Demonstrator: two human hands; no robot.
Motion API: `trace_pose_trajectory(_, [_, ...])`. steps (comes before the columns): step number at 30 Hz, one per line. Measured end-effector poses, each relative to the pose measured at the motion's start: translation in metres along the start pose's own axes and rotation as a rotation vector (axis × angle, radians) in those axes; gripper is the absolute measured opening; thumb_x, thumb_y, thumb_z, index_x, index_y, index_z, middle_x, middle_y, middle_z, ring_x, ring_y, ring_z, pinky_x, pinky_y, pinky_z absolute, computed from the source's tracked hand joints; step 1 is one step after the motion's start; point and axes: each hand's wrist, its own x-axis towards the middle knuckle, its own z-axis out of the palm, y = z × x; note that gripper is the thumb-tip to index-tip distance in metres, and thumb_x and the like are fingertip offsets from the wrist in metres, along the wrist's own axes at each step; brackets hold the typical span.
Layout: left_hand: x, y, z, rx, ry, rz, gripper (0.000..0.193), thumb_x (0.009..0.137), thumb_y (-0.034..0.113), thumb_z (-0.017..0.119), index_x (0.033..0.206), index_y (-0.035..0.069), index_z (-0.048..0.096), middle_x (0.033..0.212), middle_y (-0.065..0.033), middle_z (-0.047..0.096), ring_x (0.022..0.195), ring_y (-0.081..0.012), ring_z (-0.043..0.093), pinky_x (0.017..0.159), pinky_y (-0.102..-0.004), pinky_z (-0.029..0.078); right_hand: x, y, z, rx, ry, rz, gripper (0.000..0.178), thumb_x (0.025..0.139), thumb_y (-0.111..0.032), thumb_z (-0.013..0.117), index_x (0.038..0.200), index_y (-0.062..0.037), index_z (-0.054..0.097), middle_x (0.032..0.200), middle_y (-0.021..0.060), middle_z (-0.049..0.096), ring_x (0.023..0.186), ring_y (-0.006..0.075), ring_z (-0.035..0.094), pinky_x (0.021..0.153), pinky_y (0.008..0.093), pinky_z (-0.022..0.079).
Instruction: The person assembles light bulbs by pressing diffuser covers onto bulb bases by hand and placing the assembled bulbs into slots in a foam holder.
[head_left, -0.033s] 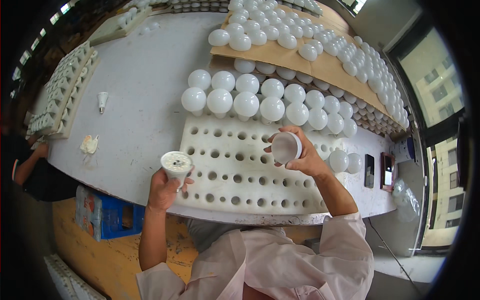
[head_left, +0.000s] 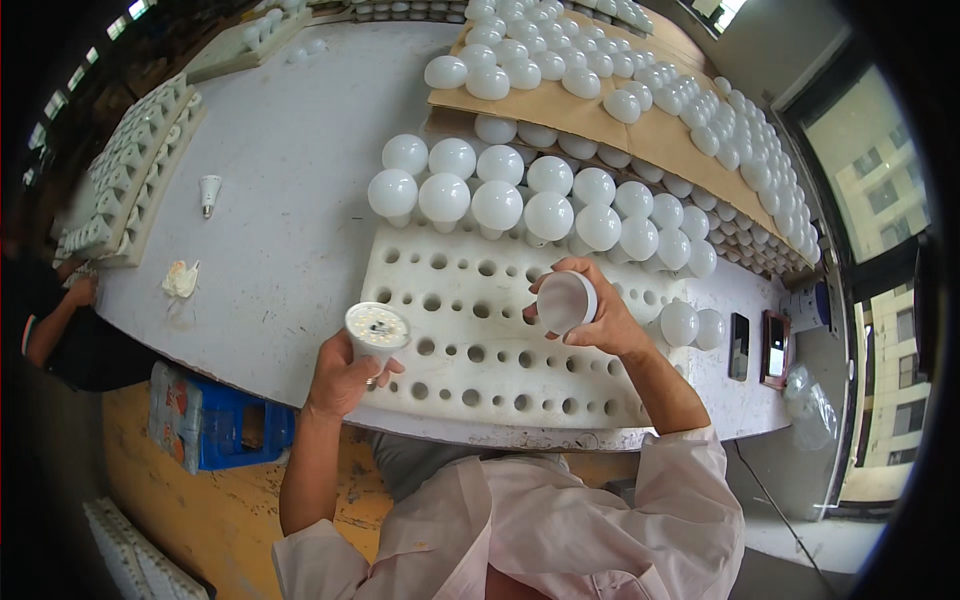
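Grey-white worktable [head_left: 270, 130] is running through the room, window [head_left: 865, 145] showing at far right. Foam tray [head_left: 450, 354] is lying along the near edge, its far side carrying two rows of globe bulbs [head_left: 497, 205], globes on; two more white globes [head_left: 679, 325] are sitting at its right end. Beyond, a cardboard sheet [head_left: 560, 105] is bearing many loose-looking white covers [head_left: 487, 82].

Left hand [head_left: 338, 380] is gripping a bulb base [head_left: 378, 327] over the tray's near left corner, LED board facing up, uncovered. Right hand [head_left: 608, 325] is pinching a globe cover [head_left: 566, 302] over the tray's right half, open mouth showing. Hands are staying apart; base and cover aren't touching.

Progress: the rowed bulbs are looking assembled; the held pair isn't joined yet, and near rows of holes are showing no bulbs. Many covers are waiting, likely plenty left; can't tell the total. At left, another bulb base [head_left: 209, 196] is lying alone; racked white housings [head_left: 125, 180] are standing farther left, beside a co-worker's arm [head_left: 55, 325].
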Motion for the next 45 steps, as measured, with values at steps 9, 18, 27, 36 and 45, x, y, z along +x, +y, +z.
trace_pose_trajectory(9, [0.021,-0.032,0.058,0.229,-0.248,-0.199,0.051,0.076,0.026,0.080,0.109,-0.006,0.057,0.081,-0.0082,0.066,0.061,-0.0085,0.059,0.049,-0.0213,0.043,-0.004,0.038,0.022,-0.275,-0.132,-0.017,0.083,0.058,-0.015,0.089,0.127,-0.0107,0.042,0.118,0.0070,0.055,0.106,0.0209,0.060,0.092,0.0366,0.048])
trace_pose_trajectory(18, [0.036,-0.031,0.067,0.320,-0.255,-0.365,0.048,0.074,0.028,0.081,0.103,-0.005,0.060,0.075,-0.0074,0.064,0.057,-0.0082,0.059,0.046,-0.0192,0.042,-0.009,0.049,0.022,-0.476,-0.111,-0.051,0.080,0.056,-0.022,0.090,0.122,-0.0108,0.047,0.113,0.0061,0.060,0.106,0.0219,0.059,0.093,0.0362,0.047])
trace_pose_trajectory(27, [0.036,-0.028,0.072,0.458,-0.274,-0.417,0.050,0.073,0.028,0.082,0.102,-0.007,0.061,0.081,-0.0083,0.066,0.064,-0.0112,0.062,0.056,-0.0249,0.051,-0.009,0.049,0.028,-0.503,-0.121,-0.009,0.080,0.056,-0.023,0.090,0.120,-0.0084,0.045,0.112,0.0082,0.061,0.104,0.0240,0.060,0.090,0.0362,0.048])
trace_pose_trajectory(36, [0.037,-0.027,0.076,0.472,-0.271,-0.425,0.049,0.073,0.028,0.082,0.101,-0.007,0.061,0.083,-0.0116,0.068,0.067,-0.0128,0.063,0.054,-0.0246,0.053,-0.011,0.044,0.031,-0.627,-0.154,-0.020,0.078,0.056,-0.022,0.090,0.117,-0.0081,0.046,0.109,0.0099,0.060,0.102,0.0271,0.060,0.088,0.0379,0.049])
trace_pose_trajectory(45, [0.038,-0.035,0.073,0.477,-0.257,-0.421,0.050,0.072,0.029,0.082,0.099,-0.008,0.062,0.082,-0.0091,0.066,0.066,-0.0121,0.062,0.052,-0.0238,0.052,-0.012,0.046,0.034,-0.670,-0.179,-0.006,0.077,0.059,-0.026,0.089,0.120,-0.0076,0.045,0.110,0.0128,0.058,0.102,0.0307,0.060,0.087,0.0390,0.049])
